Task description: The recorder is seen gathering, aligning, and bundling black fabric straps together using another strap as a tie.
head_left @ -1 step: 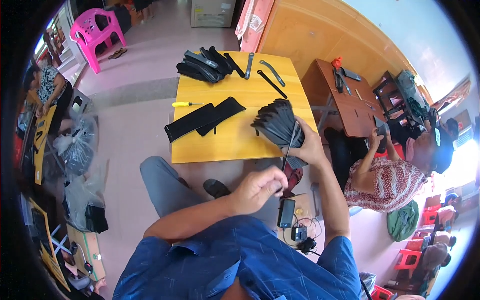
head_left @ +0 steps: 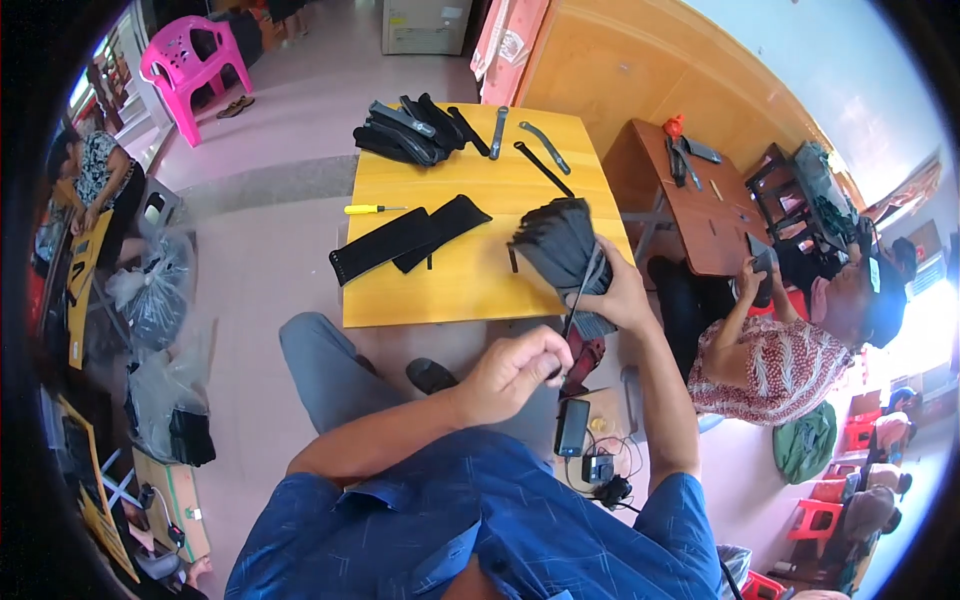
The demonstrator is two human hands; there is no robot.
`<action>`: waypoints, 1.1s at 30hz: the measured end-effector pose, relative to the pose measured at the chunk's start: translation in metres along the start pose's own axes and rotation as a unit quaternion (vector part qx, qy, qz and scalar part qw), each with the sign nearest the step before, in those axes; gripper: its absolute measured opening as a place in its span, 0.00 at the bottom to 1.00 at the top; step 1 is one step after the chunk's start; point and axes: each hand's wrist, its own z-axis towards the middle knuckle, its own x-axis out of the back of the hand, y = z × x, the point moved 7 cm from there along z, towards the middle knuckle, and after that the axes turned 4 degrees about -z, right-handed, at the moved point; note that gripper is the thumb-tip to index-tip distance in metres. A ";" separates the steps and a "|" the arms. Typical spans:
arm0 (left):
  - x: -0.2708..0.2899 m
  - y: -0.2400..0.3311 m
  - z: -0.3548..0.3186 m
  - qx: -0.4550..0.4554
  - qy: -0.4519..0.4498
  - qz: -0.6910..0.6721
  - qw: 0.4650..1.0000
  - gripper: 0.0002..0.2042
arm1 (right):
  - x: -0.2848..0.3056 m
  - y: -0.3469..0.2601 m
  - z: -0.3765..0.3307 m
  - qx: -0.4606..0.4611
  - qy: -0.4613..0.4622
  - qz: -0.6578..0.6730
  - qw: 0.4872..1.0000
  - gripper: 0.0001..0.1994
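Note:
My right hand (head_left: 624, 298) is wrapped round a thick bundle of black straps (head_left: 560, 240), fanned out at the far end, over the near right part of the yellow table (head_left: 400, 305). A thin dark strap (head_left: 571, 318) runs from the bundle down to my left hand (head_left: 518, 372), closed on its end just off the table's near edge. Left of the bundle, two flat black fabric bands (head_left: 378, 246) overlap. A yellow-handled screwdriver (head_left: 364, 209) lies beside them. A pile of black and grey straps (head_left: 408, 132) sits at the far left.
Several loose straps (head_left: 545, 147) lie along the table's far side. A phone (head_left: 572, 427) and cabled device (head_left: 598, 468) are by my right thigh. At the right, a person (head_left: 775, 350) sits by a brown table (head_left: 690, 220). Plastic bags (head_left: 160, 285) stand on the left floor.
The bundle in my right hand has shifted and turned slightly to the right. My left hand has moved very slightly, still holding the thin strap.

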 end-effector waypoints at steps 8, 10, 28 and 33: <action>0.055 -0.079 0.007 0.075 0.076 -0.123 0.987 0.19 | 0.009 0.001 -0.007 -0.044 0.014 0.040 0.998 0.52; 0.060 -0.085 0.014 0.108 0.079 -0.063 0.989 0.22 | 0.012 -0.006 -0.006 -0.052 0.042 -0.098 0.993 0.52; 0.012 -0.089 0.030 0.207 0.026 -0.036 0.977 0.14 | -0.043 0.036 0.006 -0.012 -0.025 -0.287 0.958 0.48; -0.003 -0.085 0.045 0.203 0.044 -0.105 0.972 0.15 | -0.045 0.045 0.008 -0.004 -0.026 -0.272 0.962 0.49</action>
